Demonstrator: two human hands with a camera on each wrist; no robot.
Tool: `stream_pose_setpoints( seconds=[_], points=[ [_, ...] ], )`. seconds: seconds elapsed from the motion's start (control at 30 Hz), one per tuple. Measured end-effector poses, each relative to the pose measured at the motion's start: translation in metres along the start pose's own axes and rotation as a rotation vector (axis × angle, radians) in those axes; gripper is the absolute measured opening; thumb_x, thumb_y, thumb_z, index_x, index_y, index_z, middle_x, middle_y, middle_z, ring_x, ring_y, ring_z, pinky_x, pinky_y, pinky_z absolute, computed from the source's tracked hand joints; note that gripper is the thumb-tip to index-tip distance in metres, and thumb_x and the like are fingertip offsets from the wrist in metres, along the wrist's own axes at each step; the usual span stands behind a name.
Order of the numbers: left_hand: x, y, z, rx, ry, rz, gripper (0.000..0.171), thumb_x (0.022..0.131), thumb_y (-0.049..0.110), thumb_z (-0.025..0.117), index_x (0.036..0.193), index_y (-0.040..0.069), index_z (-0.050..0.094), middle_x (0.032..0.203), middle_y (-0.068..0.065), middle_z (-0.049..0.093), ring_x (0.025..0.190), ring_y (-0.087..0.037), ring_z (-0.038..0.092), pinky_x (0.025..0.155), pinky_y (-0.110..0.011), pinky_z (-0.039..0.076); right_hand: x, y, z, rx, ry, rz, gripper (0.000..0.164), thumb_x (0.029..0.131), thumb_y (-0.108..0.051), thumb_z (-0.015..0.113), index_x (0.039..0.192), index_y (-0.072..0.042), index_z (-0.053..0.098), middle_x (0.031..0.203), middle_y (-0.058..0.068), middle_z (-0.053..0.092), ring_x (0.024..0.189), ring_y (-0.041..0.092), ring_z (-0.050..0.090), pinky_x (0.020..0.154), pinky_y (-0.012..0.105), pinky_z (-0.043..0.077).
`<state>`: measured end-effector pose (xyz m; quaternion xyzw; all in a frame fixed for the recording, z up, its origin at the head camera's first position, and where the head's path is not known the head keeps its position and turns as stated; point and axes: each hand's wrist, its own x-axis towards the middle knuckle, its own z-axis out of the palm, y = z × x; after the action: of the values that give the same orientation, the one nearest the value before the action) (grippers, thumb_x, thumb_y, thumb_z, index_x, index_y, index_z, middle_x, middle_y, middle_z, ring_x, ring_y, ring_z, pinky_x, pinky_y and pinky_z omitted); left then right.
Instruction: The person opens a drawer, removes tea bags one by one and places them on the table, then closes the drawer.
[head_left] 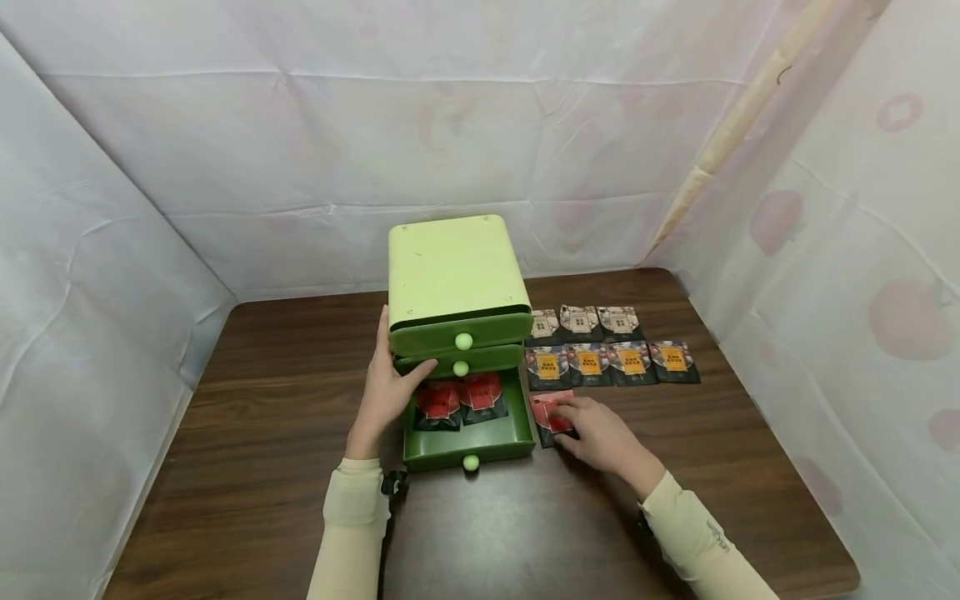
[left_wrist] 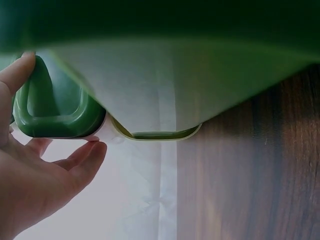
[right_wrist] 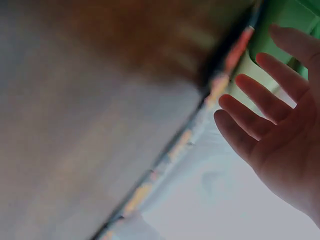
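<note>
A drawer cabinet [head_left: 457, 262] in light and dark green stands near the back. Its lowest drawer [head_left: 480, 452] is pulled out and holds two red-and-black packets [head_left: 483, 397]. My left hand [head_left: 384, 396] rests at the cabinet's left front corner, thumb on the middle drawer's front [head_left: 495, 358], fingers along the side. Right of the open drawer lies another red-and-black packet [head_left: 545, 410] on the table. Over its right part is my right hand [head_left: 600, 433]. In the right wrist view, the fingers [right_wrist: 252, 115] are spread and fairly straight; contact with the packet cannot be told.
Behind my right hand, a row of orange-labelled packets [head_left: 588, 364] lies on the brown table [head_left: 300, 417]. Farther back is a row of pale-labelled packets [head_left: 581, 323], partly hidden by the cabinet. White patterned sheets [head_left: 300, 150] hang around the table.
</note>
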<state>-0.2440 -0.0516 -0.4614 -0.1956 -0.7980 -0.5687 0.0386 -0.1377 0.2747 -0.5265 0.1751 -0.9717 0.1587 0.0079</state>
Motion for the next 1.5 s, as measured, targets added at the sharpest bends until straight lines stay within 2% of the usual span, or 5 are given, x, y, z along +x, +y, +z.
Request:
stream_pose_setpoints(
  seconds=[0.23,0.63,0.87,1.1,1.5],
  points=[
    [0.004,0.003,0.000,0.002,-0.007,0.006,0.101,0.084,0.018,0.070,0.147,0.038,-0.006,0.149,-0.010,0.027,0.125,-0.027,0.040,0.098,-0.059,0.035,0.014,-0.018,-0.033,-0.217,0.181,-0.074,0.042,0.081,-0.024,0.070,0.120,-0.009,0.061,0.105,0.008,0.066,0.093,0.027,0.060,0.081,0.049,0.050],
    [0.011,0.009,0.004,-0.003,-0.012,0.028,0.099,0.084,0.018,0.069,0.148,0.037,-0.006,0.150,-0.009,0.026,0.124,-0.025,0.041,0.098,-0.058,0.035,0.041,-0.066,-0.060,-0.251,0.260,-0.269,0.026,0.081,-0.023,0.068,0.105,-0.011,0.067,0.096,0.004,0.066,0.090,0.022,0.057,0.078,0.041,0.050],
    [0.016,0.009,0.006,-0.001,-0.004,0.043,0.100,0.084,0.017,0.070,0.148,0.037,-0.005,0.150,-0.009,0.025,0.124,-0.026,0.040,0.098,-0.058,0.035,0.059,-0.079,-0.053,-0.232,0.110,-0.331,0.024,0.081,-0.024,0.069,0.103,-0.015,0.067,0.095,0.000,0.065,0.087,0.017,0.058,0.076,0.036,0.052],
    [0.012,0.010,0.004,0.024,0.002,0.035,0.100,0.085,0.019,0.069,0.148,0.036,-0.007,0.153,-0.008,0.020,0.127,-0.028,0.036,0.099,-0.060,0.033,0.081,-0.083,-0.029,-0.184,-0.127,-0.246,0.033,0.078,-0.022,0.073,0.109,-0.015,0.065,0.096,0.001,0.063,0.077,0.016,0.058,0.059,0.034,0.052],
    [-0.006,-0.003,0.003,0.012,0.006,-0.001,0.098,0.085,0.022,0.069,0.148,0.039,-0.005,0.150,-0.005,0.026,0.131,-0.023,0.030,0.101,-0.061,0.030,0.097,-0.085,0.017,-0.234,-0.236,-0.159,0.066,0.072,-0.019,0.076,0.132,-0.015,0.049,0.131,0.010,0.050,0.115,0.031,0.048,0.091,0.046,0.047]
  ],
)
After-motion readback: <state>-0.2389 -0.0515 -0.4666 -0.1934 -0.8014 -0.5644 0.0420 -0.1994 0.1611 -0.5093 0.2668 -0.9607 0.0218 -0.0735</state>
